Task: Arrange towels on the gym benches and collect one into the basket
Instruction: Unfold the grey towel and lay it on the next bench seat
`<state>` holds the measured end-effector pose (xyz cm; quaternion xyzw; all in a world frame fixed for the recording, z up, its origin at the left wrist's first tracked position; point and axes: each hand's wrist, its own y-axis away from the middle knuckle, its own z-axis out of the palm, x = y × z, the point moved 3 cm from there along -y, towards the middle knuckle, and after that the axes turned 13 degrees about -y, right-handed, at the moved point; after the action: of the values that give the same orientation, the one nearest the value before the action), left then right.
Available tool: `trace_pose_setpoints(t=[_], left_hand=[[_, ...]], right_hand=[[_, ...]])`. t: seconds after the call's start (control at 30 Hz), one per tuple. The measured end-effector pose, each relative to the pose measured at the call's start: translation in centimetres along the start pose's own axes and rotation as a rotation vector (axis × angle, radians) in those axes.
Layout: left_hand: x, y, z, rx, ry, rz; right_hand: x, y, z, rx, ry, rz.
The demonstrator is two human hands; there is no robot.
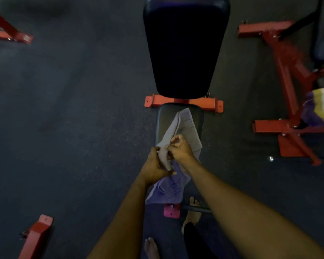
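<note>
My left hand (154, 165) and right hand (179, 147) both pinch the near end of the grey-lilac towel (183, 126) at the centre of the frame. Its long axis runs up the frame, slightly right, along the bench seat (162, 116); the far end lies above my hands, the rest hangs below them. A striped towel (320, 105) sits at the right edge.

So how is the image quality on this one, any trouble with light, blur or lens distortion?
Head view: dim and underexposed, the bench backrest nearly black; soft all over, with motion smear on the red frame at right; wide-angle bending toward the edges. Both hands, left hand and right hand, and the lilac towel remain readable.
</note>
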<state>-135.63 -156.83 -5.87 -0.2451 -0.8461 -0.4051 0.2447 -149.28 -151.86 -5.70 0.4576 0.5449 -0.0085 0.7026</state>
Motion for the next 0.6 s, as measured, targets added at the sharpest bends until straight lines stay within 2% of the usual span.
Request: trace_pose_setpoints(t=[0.13, 0.17, 0.33, 0.43, 0.5, 0.6], left_hand=[[3.9, 4.3, -4.7, 0.277, -0.129, 0.167], [4.6, 5.0, -5.7, 0.298, -0.15, 0.199], [8.7, 10.3, -11.4, 0.291, -0.104, 0.336], [11.5, 13.7, -14.4, 0.27, -0.088, 0.459], [13.4, 15.9, -16.3, 0.258, -0.13, 0.5], [15.8, 19.1, -18.5, 0.199, -0.142, 0.55]], right_hand=[[-5.9, 4.7, -0.3, 0.072, -0.059, -0.24], [-6.9, 5.5, -0.4, 0.061, -0.068, -0.256], [-11.1, 12.4, -0.6, 0.033, -0.031, -0.26], [-13.8, 17.1, -1.4, 0.038, 0.172, -0.421], [-15.5, 20.7, -2.3, 0.101, 0.285, -0.547], [-17.4, 24.5, -3.3, 0.134, 0.314, -0.614]])
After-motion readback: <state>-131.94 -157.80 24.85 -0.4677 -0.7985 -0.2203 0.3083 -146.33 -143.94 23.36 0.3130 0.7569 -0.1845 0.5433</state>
